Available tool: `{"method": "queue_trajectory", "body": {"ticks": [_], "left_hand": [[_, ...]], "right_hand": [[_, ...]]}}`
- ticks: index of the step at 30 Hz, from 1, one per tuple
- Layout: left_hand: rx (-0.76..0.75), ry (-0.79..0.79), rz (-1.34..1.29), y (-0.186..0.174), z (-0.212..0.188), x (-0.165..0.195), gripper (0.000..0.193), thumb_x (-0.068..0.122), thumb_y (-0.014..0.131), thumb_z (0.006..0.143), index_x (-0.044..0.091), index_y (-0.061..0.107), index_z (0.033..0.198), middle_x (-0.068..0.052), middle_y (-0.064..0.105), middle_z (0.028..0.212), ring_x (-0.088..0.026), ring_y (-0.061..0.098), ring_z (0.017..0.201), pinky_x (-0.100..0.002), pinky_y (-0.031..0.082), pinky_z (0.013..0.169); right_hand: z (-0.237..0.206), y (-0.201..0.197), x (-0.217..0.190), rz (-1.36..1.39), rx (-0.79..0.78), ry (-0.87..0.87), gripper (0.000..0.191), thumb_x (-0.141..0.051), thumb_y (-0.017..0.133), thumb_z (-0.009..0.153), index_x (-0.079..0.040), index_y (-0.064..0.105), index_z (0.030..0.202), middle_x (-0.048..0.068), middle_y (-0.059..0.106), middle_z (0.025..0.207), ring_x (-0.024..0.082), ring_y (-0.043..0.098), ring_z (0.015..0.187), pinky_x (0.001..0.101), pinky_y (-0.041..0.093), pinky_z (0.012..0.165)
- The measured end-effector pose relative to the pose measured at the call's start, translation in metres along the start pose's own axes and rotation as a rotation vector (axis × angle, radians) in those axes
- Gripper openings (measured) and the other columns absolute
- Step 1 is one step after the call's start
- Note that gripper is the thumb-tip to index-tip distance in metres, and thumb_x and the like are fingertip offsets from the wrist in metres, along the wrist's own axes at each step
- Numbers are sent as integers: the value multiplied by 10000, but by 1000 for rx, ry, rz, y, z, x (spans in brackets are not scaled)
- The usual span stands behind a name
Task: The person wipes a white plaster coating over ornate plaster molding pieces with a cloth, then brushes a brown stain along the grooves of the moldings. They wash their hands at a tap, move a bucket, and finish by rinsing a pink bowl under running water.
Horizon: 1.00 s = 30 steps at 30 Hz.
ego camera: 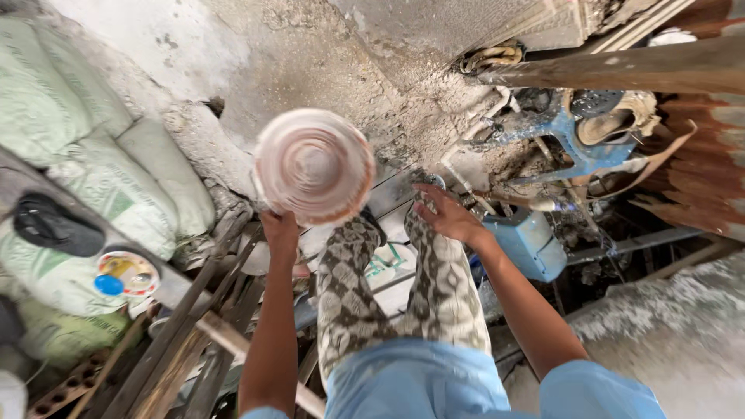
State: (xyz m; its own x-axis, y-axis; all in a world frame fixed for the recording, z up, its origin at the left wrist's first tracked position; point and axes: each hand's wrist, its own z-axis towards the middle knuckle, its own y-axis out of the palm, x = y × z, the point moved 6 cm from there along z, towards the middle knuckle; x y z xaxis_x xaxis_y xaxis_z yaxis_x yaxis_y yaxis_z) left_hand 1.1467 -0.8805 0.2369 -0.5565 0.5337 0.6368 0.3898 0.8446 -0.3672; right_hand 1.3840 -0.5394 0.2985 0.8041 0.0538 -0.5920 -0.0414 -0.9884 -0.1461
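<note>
Two hands in shot, both belonging to the person wearing the camera, looking straight down past patterned trousers [349, 287] and a light blue shirt [419, 384]. Left hand [281, 231] is raised, and its fingers are curled shut around the lower edge of a round, pinkish clay-coloured disc [314, 164] with ring marks spiralling across its face, could be a bowl or mould seen from the top, hard to say. The disc sits up in front of the rough concrete wall [326, 54], tilted a bit toward the camera, just left of centre and above the knees.

Right hand [444, 215] isn't holding anything as far as I can see. Its fingers are spread loose and resting on the right knee, palm down.

Around it, pretty cluttered spot. Pale green sacks [93, 163] are stacked on the left, with a dark sandal [56, 225] lying on a grey board in front of them and a small round lid [124, 273] with yellow and blue on it just beside that. Wooden sticks and planks [194, 341] lean across the lower left, near the left forearm. On the right, a blue metal machine frame [574, 140] caked in dried mud, and a light blue box-shaped part [528, 244] just beside the right wrist. Rusty corrugated sheet [702, 178] runs along the far right edge, and a mud-coated beam [621, 70] crosses up top.
</note>
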Motion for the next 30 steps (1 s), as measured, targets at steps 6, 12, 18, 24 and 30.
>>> {"method": "queue_trajectory", "body": {"ticks": [6, 12, 18, 24, 30], "left_hand": [[310, -213, -400, 102, 150, -126, 532, 8, 549, 909, 24, 257, 1354, -176, 399, 1369, -328, 579, 1143, -558, 642, 798], [196, -212, -855, 241, 252, -175, 367, 3, 512, 912, -20, 441, 1271, -233, 592, 1276, -384, 703, 1017, -538, 614, 822], [302, -240, -835, 309, 264, -151, 453, 16, 493, 950, -40, 291, 1352, -202, 483, 1360, -389, 645, 1155, -537, 599, 900], [-209, -387, -865, 394, 199, -86, 422, 363, 477, 1013, 221, 355, 1390, -101, 510, 1338, -370, 640, 1115, -477, 529, 915], [-381, 1380, -151, 449, 77, 218, 211, 118, 553, 1112, 23, 576, 1299, -149, 632, 1230, -235, 655, 1148, -376, 558, 1001]], "right_hand": [[44, -51, 103, 93, 324, 71, 485, -328, 554, 1012, -111, 539, 1445, 162, 679, 1298, 304, 700, 1098, 383, 569, 894], [29, -111, 147, -57, 823, -230, 201, -81, 572, 1083, -62, 667, 1259, 112, 717, 1150, 214, 711, 1049, 342, 559, 861], [27, -118, 139, -395, 1189, -543, 147, -84, 591, 1071, -25, 707, 1138, 106, 676, 1337, 302, 533, 1202, 443, 420, 1008], [58, -119, 131, -307, 1338, -699, 272, -256, 586, 1035, -50, 726, 1147, 117, 614, 1414, 314, 474, 1376, 518, 352, 1214], [87, -104, 127, -191, 1263, -643, 377, -376, 548, 1071, -58, 698, 1208, 132, 527, 1502, 341, 504, 1384, 504, 396, 1179]]}}
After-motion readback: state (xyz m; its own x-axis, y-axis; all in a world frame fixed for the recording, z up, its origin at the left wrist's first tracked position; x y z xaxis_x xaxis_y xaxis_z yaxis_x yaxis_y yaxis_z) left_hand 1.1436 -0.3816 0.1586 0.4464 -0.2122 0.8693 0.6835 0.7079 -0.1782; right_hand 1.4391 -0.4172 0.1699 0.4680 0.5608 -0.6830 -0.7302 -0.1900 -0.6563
